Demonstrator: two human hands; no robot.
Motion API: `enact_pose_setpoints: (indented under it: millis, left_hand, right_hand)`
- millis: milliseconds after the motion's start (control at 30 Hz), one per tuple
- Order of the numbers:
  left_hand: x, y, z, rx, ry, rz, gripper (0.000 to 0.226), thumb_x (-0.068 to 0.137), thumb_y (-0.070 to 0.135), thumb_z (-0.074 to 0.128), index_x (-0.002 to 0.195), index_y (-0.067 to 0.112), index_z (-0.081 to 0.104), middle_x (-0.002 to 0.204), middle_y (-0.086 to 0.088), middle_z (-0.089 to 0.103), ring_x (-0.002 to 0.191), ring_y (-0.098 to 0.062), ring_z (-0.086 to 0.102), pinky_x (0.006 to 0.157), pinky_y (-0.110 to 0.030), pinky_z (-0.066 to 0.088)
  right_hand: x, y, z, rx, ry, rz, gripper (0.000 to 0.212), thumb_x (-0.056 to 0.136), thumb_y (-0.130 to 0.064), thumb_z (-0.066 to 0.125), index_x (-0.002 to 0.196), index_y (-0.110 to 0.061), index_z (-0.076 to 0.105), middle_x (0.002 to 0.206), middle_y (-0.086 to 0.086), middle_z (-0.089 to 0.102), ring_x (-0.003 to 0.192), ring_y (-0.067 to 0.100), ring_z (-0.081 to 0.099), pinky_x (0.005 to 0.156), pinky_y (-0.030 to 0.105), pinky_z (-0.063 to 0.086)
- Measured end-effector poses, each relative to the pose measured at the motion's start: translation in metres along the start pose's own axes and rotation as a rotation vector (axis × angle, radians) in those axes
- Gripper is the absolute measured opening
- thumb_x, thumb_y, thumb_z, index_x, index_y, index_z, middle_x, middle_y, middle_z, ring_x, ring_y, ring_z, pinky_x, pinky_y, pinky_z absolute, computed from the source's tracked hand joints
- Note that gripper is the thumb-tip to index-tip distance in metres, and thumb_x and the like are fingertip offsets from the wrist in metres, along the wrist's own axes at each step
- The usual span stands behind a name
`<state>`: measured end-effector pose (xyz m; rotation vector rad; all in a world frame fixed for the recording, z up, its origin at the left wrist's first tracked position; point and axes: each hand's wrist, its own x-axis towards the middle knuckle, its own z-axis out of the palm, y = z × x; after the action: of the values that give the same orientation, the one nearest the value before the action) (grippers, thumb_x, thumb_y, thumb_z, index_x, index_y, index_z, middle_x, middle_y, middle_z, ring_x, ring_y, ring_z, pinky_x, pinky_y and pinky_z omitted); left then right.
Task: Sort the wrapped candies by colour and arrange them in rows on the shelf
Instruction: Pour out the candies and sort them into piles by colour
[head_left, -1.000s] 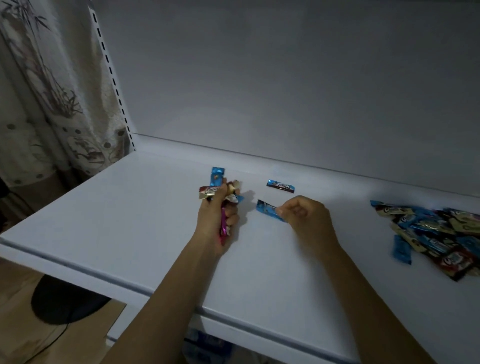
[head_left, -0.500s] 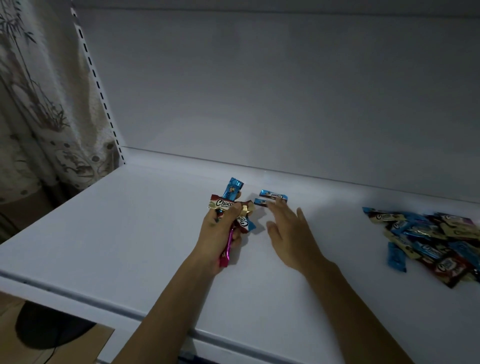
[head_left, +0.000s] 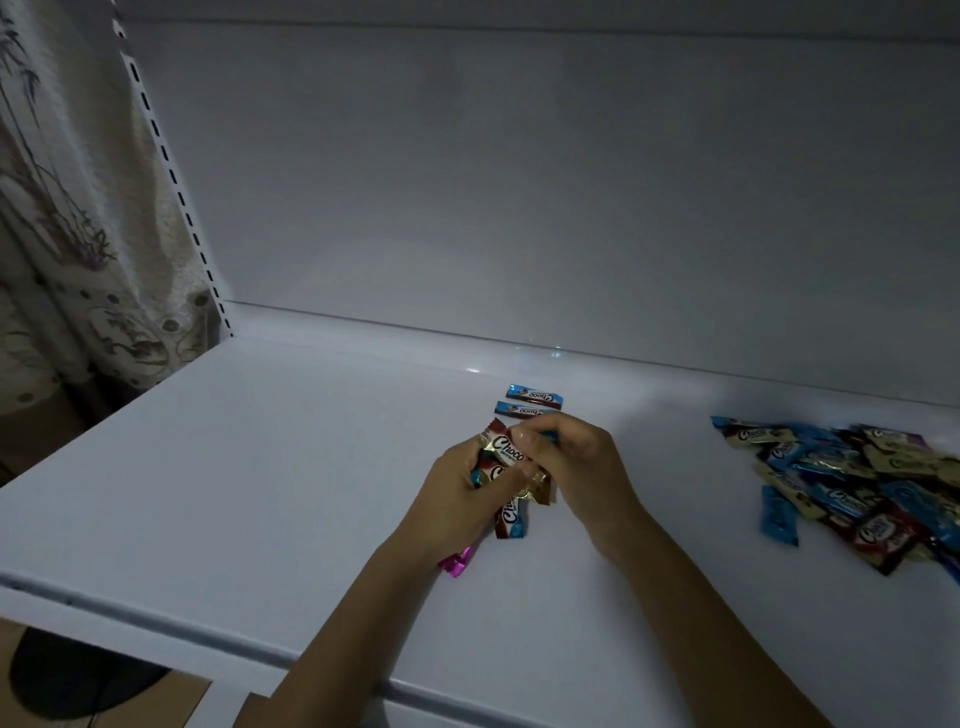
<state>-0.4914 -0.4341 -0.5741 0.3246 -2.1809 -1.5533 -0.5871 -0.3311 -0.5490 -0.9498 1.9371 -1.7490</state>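
Spanning the upper view, a plain white back panel (head_left: 519, 182) meets the flat white shelf board (head_left: 260, 467) along a straight rear seam. The board's front lip runs from the left edge down to bottom centre, and its left end stops at a slotted white upright (head_left: 171, 171). Bare board lies open from that end to the hands, and again between the hands and the pile at right. A pale patterned curtain (head_left: 62, 234) hangs beyond the upright. A dark round object (head_left: 78, 670) sits on the floor below the lip.

A loose pile of wrapped candies (head_left: 857, 483), blue, cream and dark red, lies at the board's right side, well apart from the hands. "Choco" is legible on several wrappers, and one blue piece (head_left: 777, 514) lies just beside its left edge.

Both hands are together at mid-board. The left hand (head_left: 457, 488) grips a bundle of wrapped candies (head_left: 506, 457), on which "Choco" reads on a red-and-gold wrapper. The right hand (head_left: 582, 467), fingers curled, pinches a blue-wrapped candy (head_left: 545, 439) at the top of that bundle. A magenta foil wrapper (head_left: 457, 564) protrudes below the left palm.

Two blue wrapped candies (head_left: 535, 396) lie side by side near the rear seam, just beyond the hands, parallel to it. Their "Choco" lettering appears upside down.
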Motion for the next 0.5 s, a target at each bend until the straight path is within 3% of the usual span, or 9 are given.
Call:
enact_pose_setpoints:
  millis: [100,200,267,333,400,500]
  left_hand:
    - [-0.003,0.004,-0.001,-0.060,0.033,-0.007,0.008,0.094,0.015,0.056,0.098,0.017,0.063,0.088,0.005,0.072,0.082,-0.010,0.070,0.070,-0.020,0.053]
    - [-0.005,0.008,-0.005,-0.228,0.114,-0.057,0.013,0.095,0.019,0.054,0.102,0.017,0.064,0.087,0.006,0.073,0.082,-0.009,0.070,0.064,-0.017,0.052]
    - [-0.005,0.010,-0.006,-0.315,0.183,-0.118,0.015,0.095,0.024,0.053,0.105,0.020,0.064,0.087,0.007,0.073,0.081,-0.008,0.071,0.057,-0.017,0.051]
    - [-0.005,0.010,-0.007,-0.336,0.229,-0.168,0.011,0.094,0.028,0.053,0.098,0.023,0.062,0.081,0.010,0.072,0.077,-0.005,0.071,0.055,-0.018,0.052]
    - [-0.005,0.011,-0.008,-0.350,0.245,-0.195,0.010,0.093,0.030,0.053,0.096,0.024,0.061,0.081,0.009,0.072,0.073,-0.005,0.071,0.057,-0.019,0.054]
    - [-0.005,0.011,-0.007,-0.359,0.257,-0.208,0.013,0.094,0.030,0.053,0.099,0.022,0.062,0.087,0.004,0.073,0.074,-0.009,0.071,0.061,-0.023,0.056]
  right_hand:
    - [0.001,0.002,0.000,0.070,0.075,0.033,0.006,0.089,-0.014,0.062,0.087,-0.012,0.067,0.079,0.001,0.068,0.063,0.004,0.067,0.048,0.016,0.049]
    - [0.003,0.006,-0.005,0.075,0.241,0.030,0.011,0.090,-0.014,0.062,0.080,-0.014,0.067,0.053,-0.005,0.060,0.040,0.005,0.052,0.041,0.015,0.041]
    - [0.005,0.013,-0.012,0.055,0.355,0.015,0.008,0.089,-0.014,0.063,0.083,-0.013,0.067,0.060,0.001,0.063,0.038,0.005,0.048,0.041,0.015,0.041]
    - [0.009,0.021,-0.016,-0.034,0.412,-0.008,0.004,0.088,-0.012,0.064,0.087,-0.015,0.066,0.076,0.008,0.067,0.046,0.006,0.059,0.047,0.016,0.048]
    - [0.014,0.031,-0.014,-0.175,0.374,-0.020,0.012,0.090,-0.007,0.059,0.097,-0.012,0.066,0.092,0.012,0.069,0.066,0.010,0.068,0.057,0.016,0.054]
    - [0.024,0.038,-0.008,-0.416,0.279,-0.031,0.031,0.091,-0.003,0.055,0.121,-0.006,0.060,0.122,0.014,0.062,0.103,0.021,0.062,0.068,-0.001,0.044]
